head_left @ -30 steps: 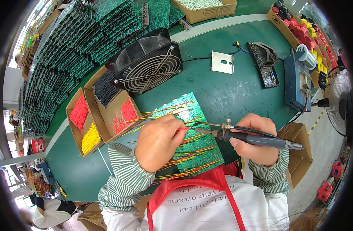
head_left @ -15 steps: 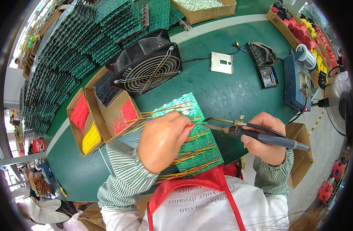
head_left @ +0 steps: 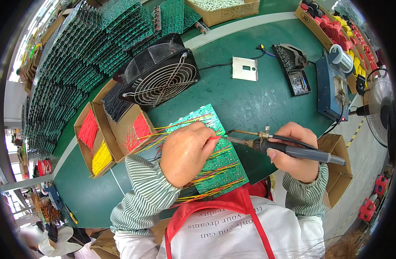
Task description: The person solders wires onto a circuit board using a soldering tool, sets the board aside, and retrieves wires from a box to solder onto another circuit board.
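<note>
A green circuit board (head_left: 226, 170) lies at the table's near edge, with rows of red and yellow wires attached and trailing left. My left hand (head_left: 180, 154) is over its left part, thumb and forefinger pinched on a red wire (head_left: 214, 138) whose end points right. My right hand (head_left: 298, 160) grips the grey handle of a soldering iron (head_left: 301, 152), held nearly level. A thin curved solder feed tube (head_left: 243, 132) runs along the iron. Iron tip, tube mouth and wire end meet closely over the board; exact contact is too small to tell.
Left of the board, cardboard trays (head_left: 117, 149) hold red, yellow and black wires. Behind stands a black fan (head_left: 163, 77), with stacked circuit boards (head_left: 72, 64) beyond. A metal plate (head_left: 245, 69), a black tray (head_left: 299, 82) and a blue solder feeder (head_left: 329, 90) with a spool sit far right.
The whole view has shifted slightly left. My left hand has edged right over the board, bringing the red wire's end closer to the iron's tip. My right hand keeps its grip.
</note>
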### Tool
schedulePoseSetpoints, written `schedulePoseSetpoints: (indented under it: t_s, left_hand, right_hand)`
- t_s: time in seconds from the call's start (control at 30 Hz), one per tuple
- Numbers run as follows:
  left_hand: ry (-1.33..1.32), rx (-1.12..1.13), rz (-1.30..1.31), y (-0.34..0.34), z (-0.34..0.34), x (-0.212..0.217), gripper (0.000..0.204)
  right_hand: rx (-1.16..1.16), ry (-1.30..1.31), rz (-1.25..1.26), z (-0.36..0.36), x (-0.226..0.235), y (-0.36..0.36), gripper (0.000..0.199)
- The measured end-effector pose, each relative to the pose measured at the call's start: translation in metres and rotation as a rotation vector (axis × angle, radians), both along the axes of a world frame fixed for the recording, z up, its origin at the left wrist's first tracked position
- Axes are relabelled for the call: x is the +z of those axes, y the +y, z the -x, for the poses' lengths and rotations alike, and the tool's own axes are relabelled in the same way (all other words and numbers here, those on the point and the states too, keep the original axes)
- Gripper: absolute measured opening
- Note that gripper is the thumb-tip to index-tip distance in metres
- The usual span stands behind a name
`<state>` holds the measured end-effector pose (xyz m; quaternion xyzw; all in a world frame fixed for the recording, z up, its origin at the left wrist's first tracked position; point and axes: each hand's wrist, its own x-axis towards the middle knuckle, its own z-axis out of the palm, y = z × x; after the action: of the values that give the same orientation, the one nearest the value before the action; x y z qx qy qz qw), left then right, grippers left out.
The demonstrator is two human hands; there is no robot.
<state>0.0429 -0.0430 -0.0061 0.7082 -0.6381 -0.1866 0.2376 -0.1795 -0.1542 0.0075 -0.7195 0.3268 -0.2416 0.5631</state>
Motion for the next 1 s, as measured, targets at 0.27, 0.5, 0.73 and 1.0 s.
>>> schedulePoseSetpoints:
  t_s: [0.27,0.5,0.73,1.0]
  left_hand:
    - [-0.003,0.015,0.036,0.004,-0.002,0.007,0.009]
    - [0.001,0.058,0.027,0.048,-0.007,0.031,0.008]
    - [0.042,0.102,-0.068,0.078,-0.007,0.014,0.008]
    - [0.106,0.105,-0.074,0.084,-0.008,0.007,0.008]
  right_hand:
    - [-0.003,-0.001,0.027,0.008,0.003,0.002,0.021]
    - [0.073,-0.056,0.121,0.009,0.008,0.013,0.018]
    - [0.246,-0.124,0.121,-0.01,0.008,0.029,0.017]
    - [0.284,-0.108,0.113,-0.02,0.001,0.042,0.016]
